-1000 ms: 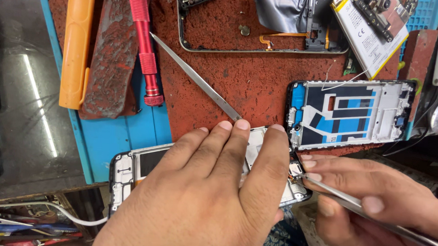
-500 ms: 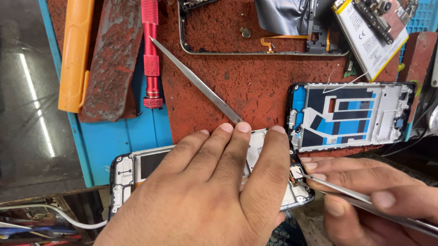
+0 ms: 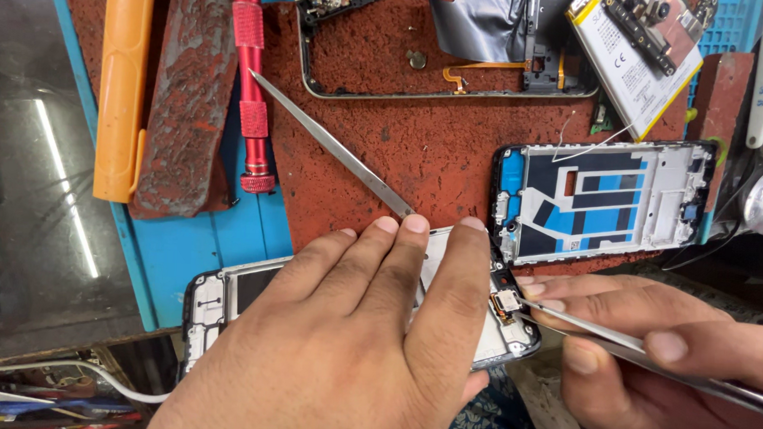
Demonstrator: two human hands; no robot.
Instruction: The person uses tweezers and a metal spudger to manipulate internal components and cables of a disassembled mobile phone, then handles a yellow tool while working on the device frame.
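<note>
Item 1: opened phone [image 3: 227, 289], lying flat at near edge of worktop [image 3: 186, 241], half on red mat [image 3: 418, 148], half on blue mat. Back cover off; white/grey inner frame showing, black rim, rounded corners. Mid section hidden under left hand. Small board w/ gold-coloured contacts exposed at right end.

Item 2: left hand [image 3: 352, 340], palm down, fingers spread flat, pressing on phone; grips nothing.

Item 3: right hand [image 3: 647, 359], at right end of phone, pinching tweezers [image 3: 597, 330] betw. thumb and fingers. Tweezers thin, grey metal, tapered; tips at the small board.

Item 4: second tweezers [image 3: 333, 149], long, silver, pointed, lying diagonally on red mat, near end just beside left fingertips.

Item 5: screwdriver [image 3: 250, 91], red metal, knurled grip bands, lying lengthwise at seam of red and blue mats.

Item 6: phone frame [image 3: 602, 201], black rim, blue and white panels inside, flat on red mat, just beyond right hand.

Item 7: bare metal frame [image 3: 436, 94], thin grey outline, orange flex strip inside, at far side of mat.

Item 8: battery [image 3: 632, 62], white-faced, yellow edge, tilted, top right.

Item 9: orange plastic bar [image 3: 124, 87], smooth, long, far left; beside it a rough red-grey worn block [image 3: 187, 98].

Red mat surface: coarse, pitted, speckled.
</note>
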